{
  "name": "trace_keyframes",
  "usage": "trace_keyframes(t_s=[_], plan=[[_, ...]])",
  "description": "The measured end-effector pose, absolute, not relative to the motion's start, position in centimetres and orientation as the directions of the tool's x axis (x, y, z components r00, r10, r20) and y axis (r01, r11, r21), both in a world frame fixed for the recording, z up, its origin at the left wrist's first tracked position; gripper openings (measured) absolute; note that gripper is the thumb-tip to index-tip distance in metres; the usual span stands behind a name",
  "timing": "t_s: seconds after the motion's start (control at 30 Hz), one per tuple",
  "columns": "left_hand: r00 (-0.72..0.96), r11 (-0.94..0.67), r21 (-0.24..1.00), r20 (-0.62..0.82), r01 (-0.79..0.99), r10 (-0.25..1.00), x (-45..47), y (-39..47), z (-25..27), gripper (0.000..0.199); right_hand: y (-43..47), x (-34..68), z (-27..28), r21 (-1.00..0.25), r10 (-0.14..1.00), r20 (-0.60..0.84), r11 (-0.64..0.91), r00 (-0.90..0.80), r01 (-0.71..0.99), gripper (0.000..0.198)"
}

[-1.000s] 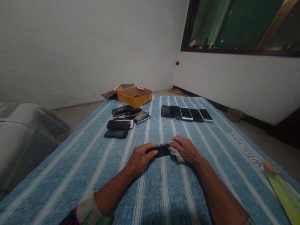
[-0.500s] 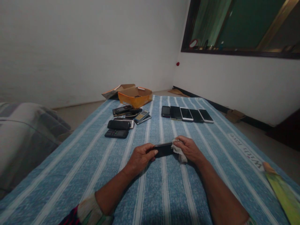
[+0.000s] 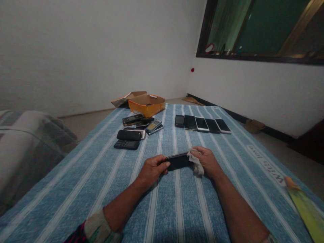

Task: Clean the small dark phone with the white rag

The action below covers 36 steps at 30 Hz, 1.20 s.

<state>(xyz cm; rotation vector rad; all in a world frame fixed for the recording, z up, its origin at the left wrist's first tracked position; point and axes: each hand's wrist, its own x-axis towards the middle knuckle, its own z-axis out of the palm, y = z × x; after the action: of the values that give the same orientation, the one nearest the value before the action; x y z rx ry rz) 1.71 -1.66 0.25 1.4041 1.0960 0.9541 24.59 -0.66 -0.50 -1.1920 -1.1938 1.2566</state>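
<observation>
A black mobile phone is held just above the striped blue cloth, its long side running left to right. My left hand grips its left end, thumb on the front face. At the other end, my right hand pinches a crumpled whitish cloth or tissue against the phone, and part of it hangs below the fingers. The cloth hides the phone's right end. Beyond my left hand lies a loose group of older phones, among them a black keypad phone and a blue-grey one.
An orange cardboard box stands open behind the older phones. Several phones lie in a row at the back right, with a white-framed one among them. A yellow-green item lies along the right edge. The blue striped cloth covers the surface.
My right hand and the cloth have shifted slightly to the right along the phone, uncovering a little more of it. My left hand keeps its grip.
</observation>
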Motion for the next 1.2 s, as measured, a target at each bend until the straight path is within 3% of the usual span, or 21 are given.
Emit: trace_keyframes(t_s=[0.33,0.6,0.8,0.97,1.07,1.2], plan=[[0.173,0.062,0.998,-0.058,-0.019,0.983,1.7,-1.7,0.1,0.022,-0.8,22.8,-0.3,-0.930,0.997,-0.071,-0.054,0.032,-0.364,0.039],[0.173,0.101,0.992,-0.087,-0.075,0.981,1.9,-1.7,0.3,0.023,-1.1,21.6,0.2,-0.905,0.998,-0.033,-0.006,0.055,-0.426,0.038],[0.210,-0.090,0.986,0.058,0.142,0.976,1.7,-1.7,-0.2,0.021,-1.6,22.0,1.0,-0.974,0.999,0.025,0.034,0.047,-0.223,0.040],[0.214,-0.450,0.774,0.396,0.445,0.893,1.6,-2.0,0.4,0.022,-2.3,21.6,1.5,-0.978,0.978,0.208,0.208,0.016,0.010,0.027],[0.269,-0.580,0.654,0.520,0.485,0.811,1.7,-2.5,1.0,0.022,-2.8,20.4,1.5,-0.946,0.950,0.311,0.313,-0.044,0.087,0.021],[0.317,-0.645,0.626,0.564,0.438,0.763,1.8,-2.9,1.5,0.022,-3.5,19.0,1.5,-0.913,0.921,0.378,0.388,-0.097,0.124,0.019]])
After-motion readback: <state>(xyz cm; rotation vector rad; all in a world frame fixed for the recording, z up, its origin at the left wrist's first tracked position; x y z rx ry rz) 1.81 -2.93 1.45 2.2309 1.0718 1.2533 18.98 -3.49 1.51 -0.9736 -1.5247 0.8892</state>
